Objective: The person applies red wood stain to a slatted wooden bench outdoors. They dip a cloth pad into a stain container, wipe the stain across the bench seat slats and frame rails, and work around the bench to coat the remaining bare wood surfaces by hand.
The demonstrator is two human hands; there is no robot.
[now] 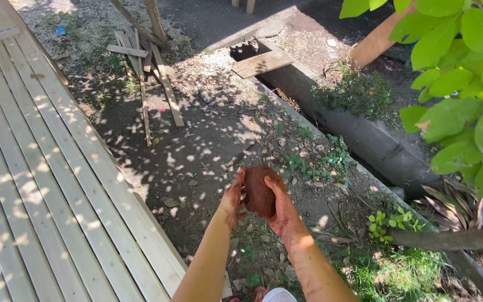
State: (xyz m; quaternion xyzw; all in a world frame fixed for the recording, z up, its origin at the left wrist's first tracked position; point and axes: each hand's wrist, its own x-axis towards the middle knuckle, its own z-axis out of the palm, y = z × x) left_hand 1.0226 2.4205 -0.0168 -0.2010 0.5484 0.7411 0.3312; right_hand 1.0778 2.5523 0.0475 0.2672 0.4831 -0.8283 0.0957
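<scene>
Brown and fibrous, a rounded husk-like lump [260,191], possibly a coconut though the dappled shade makes it hard to be sure, sits low in the middle of the view, held up between both hands above the bare dirt. At its nine o'clock side the left hand [233,198] presses against it with fingers spread along the curve; at its three o'clock side the right hand [282,211] cups it, fingers wrapped over the top edge, so both hands are closed on the lump and neither is free. Both forearms rise from six o'clock. From nine o'clock down to seven o'clock runs a pale wooden plank deck [40,184], flecked with sunlight. Near twelve o'clock lies a loose heap of weathered timber offcuts [146,72] on the soil. From one o'clock to four o'clock stretches a grey concrete drainage channel [375,145], with a short board [263,62] laid across its upper end. Broad green leaves [465,84] hang in at two o'clock, close to the camera.
</scene>
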